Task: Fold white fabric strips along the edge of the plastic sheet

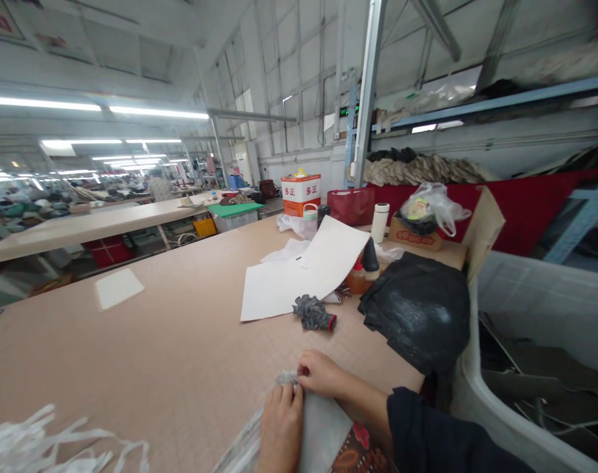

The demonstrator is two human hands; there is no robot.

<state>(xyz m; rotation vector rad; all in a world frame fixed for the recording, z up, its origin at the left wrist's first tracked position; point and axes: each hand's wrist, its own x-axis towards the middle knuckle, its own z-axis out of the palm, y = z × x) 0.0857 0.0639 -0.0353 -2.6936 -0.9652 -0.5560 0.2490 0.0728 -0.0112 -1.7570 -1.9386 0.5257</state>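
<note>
A grey, flat piece with shiny, clear plastic-like edges, a plastic-wrapped bundle by its look, lies at the table's near edge in front of me. My left hand is closed over its upper part, back of the hand up and fingers bent together. Just beyond, my right hand pinches at the bundle's far end, thumb and forefinger closed together. A crumpled, shiny grey tuft sticks out beside the fingertips of both hands. Brown patterned cloth with a red flower shows below my right forearm.
Ahead lie a grey knit glove and a bent white sheet. Black material sits at the right, beside a large pale bin. White strips are heaped at the left; a white card lies farther off.
</note>
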